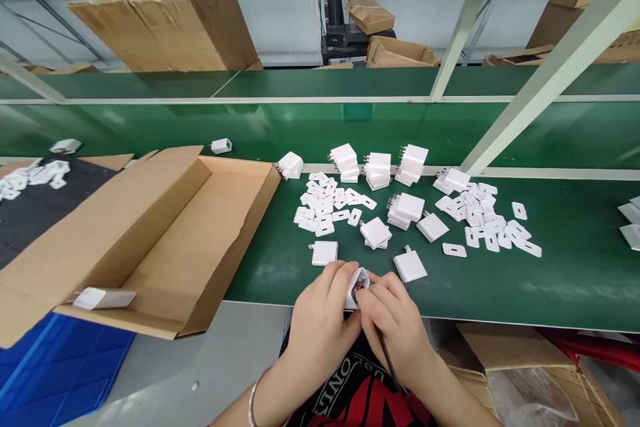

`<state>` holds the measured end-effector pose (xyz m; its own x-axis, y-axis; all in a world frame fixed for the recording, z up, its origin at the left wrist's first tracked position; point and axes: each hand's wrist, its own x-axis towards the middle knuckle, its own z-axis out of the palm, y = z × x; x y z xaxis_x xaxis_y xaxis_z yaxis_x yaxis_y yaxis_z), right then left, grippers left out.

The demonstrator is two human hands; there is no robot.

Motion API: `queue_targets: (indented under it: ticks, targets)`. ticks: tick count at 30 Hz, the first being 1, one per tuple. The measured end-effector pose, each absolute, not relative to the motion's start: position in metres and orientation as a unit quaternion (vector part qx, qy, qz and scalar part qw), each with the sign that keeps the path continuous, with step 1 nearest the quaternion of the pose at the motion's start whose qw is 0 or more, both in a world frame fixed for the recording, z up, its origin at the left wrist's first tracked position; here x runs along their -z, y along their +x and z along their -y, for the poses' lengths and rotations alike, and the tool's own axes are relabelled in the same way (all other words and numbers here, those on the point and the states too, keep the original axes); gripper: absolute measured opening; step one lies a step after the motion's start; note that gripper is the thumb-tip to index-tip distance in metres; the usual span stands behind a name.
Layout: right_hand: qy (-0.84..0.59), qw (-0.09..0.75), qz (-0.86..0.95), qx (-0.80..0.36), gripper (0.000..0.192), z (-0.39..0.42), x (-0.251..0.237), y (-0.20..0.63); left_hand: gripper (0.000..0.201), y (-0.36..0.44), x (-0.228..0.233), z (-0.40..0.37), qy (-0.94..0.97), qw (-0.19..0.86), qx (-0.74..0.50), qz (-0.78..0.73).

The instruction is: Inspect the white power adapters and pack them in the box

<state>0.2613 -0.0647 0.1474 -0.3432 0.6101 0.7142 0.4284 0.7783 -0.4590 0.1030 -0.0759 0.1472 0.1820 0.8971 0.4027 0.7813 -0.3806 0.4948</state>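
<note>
My left hand [324, 310] is closed around a white charger housing [353, 295] near the front edge of the bench. The housing's open end faces up and shows small coloured parts inside. My right hand [397, 320] is closed on a thin dark rod-like tool [386, 355], its fingertips at the housing's opening. The tool's tip is hidden, so its exact kind cannot be told. Just beyond my hands lie a white plug charger [325, 253] and another charger [410, 265]. Farther back are stacked chargers [406, 207] with metal prongs.
White slotted end plates lie in a left pile [325, 203] and a right pile [483, 217]. An open cardboard box [235, 247] with one charger [104, 298] inside stands at left. A slanted metal post [545, 70] rises at right. Below is another carton [520, 347].
</note>
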Motion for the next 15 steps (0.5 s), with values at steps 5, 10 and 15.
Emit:
queue_targets:
  ticks: [5, 10, 15]
  targets:
    - [-0.317, 0.475, 0.818, -0.066, 0.033, 0.063, -0.141, 0.261, 0.036, 0.105, -0.142, 0.076, 0.76, 0.109, -0.329, -0.55]
    - [-0.339, 0.442, 0.83, 0.007, 0.034, 0.072, -0.152, 0.269, 0.037, 0.103, -0.138, 0.072, 0.776, 0.061, -0.288, -0.558]
    - [-0.304, 0.498, 0.804, -0.118, 0.033, 0.084, -0.161, 0.278, 0.029, 0.099, -0.143, 0.065, 0.739, 0.191, -0.32, -0.561]
